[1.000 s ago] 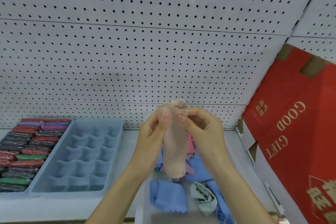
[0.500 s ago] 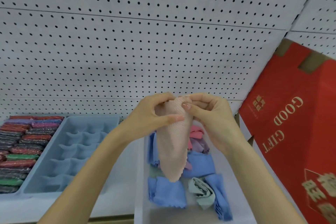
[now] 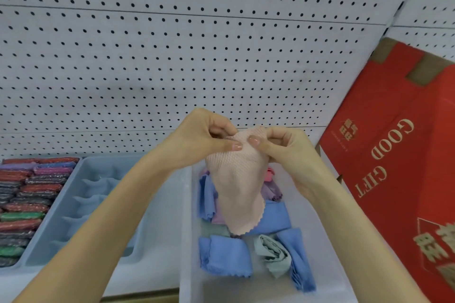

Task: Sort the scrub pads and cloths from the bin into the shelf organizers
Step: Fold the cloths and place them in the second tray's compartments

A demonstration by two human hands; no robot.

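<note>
1. Two hands hold one pink cloth (image 3: 238, 184) by its top edge above the clear bin (image 3: 187, 229). Left hand (image 3: 204, 138) and right hand (image 3: 288, 152) each pinch it, thumb against curled fingers, thumbs close together.
2. Cloth hangs limp, scalloped hem lowest, over the blue cloths (image 3: 225, 256) in the bin. Judged: light, soft, no stiffness; textured weave should grip, not slip.
3. Best hold, judged: two top corners, so it hangs flat for folding.
4. Blue organizer (image 3: 98, 204) sits left of the bin; scrub pads (image 3: 27, 199) lie in rows further left.
5. Writing: red box (image 3: 394, 155) at right reads "GOOD GIFT"; its gold characters are not legible. No label seen on the cloth.
</note>
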